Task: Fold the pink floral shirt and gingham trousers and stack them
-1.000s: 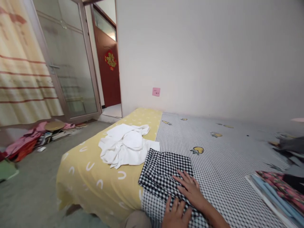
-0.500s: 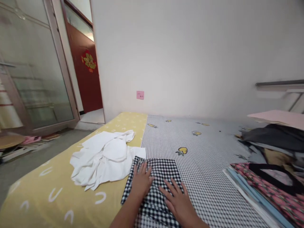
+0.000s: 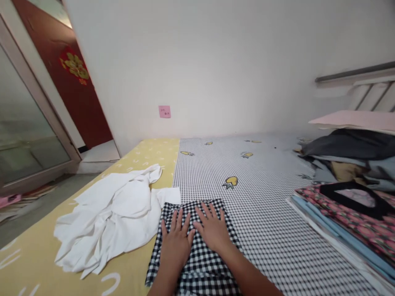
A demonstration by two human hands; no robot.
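Observation:
A black-and-white checked garment (image 3: 200, 263) lies folded flat on the bed, close in front of me. My left hand (image 3: 176, 242) rests on its left part, palm down with the fingers spread. Beside it, my right hand (image 3: 212, 229) lies flat near the garment's far edge, its fingers also apart. Neither hand grips anything. Just left of the checked cloth is a crumpled white garment (image 3: 123, 209), one corner of it close to the folded edge. What kind of garment the checked cloth is, I cannot tell.
The bed has a yellow patterned cover (image 3: 154, 154) on the left and a grey checked sheet (image 3: 265, 197) on the right. A folded stack with a pink floral garment (image 3: 345, 211) on top lies at right, before a pile of dark clothes (image 3: 348, 144). A wall (image 3: 216, 70) stands behind.
My right hand has slid forward to the far part of the checked garment. The left hand still lies on it, fingers spread. The view has shifted right and tilted down.

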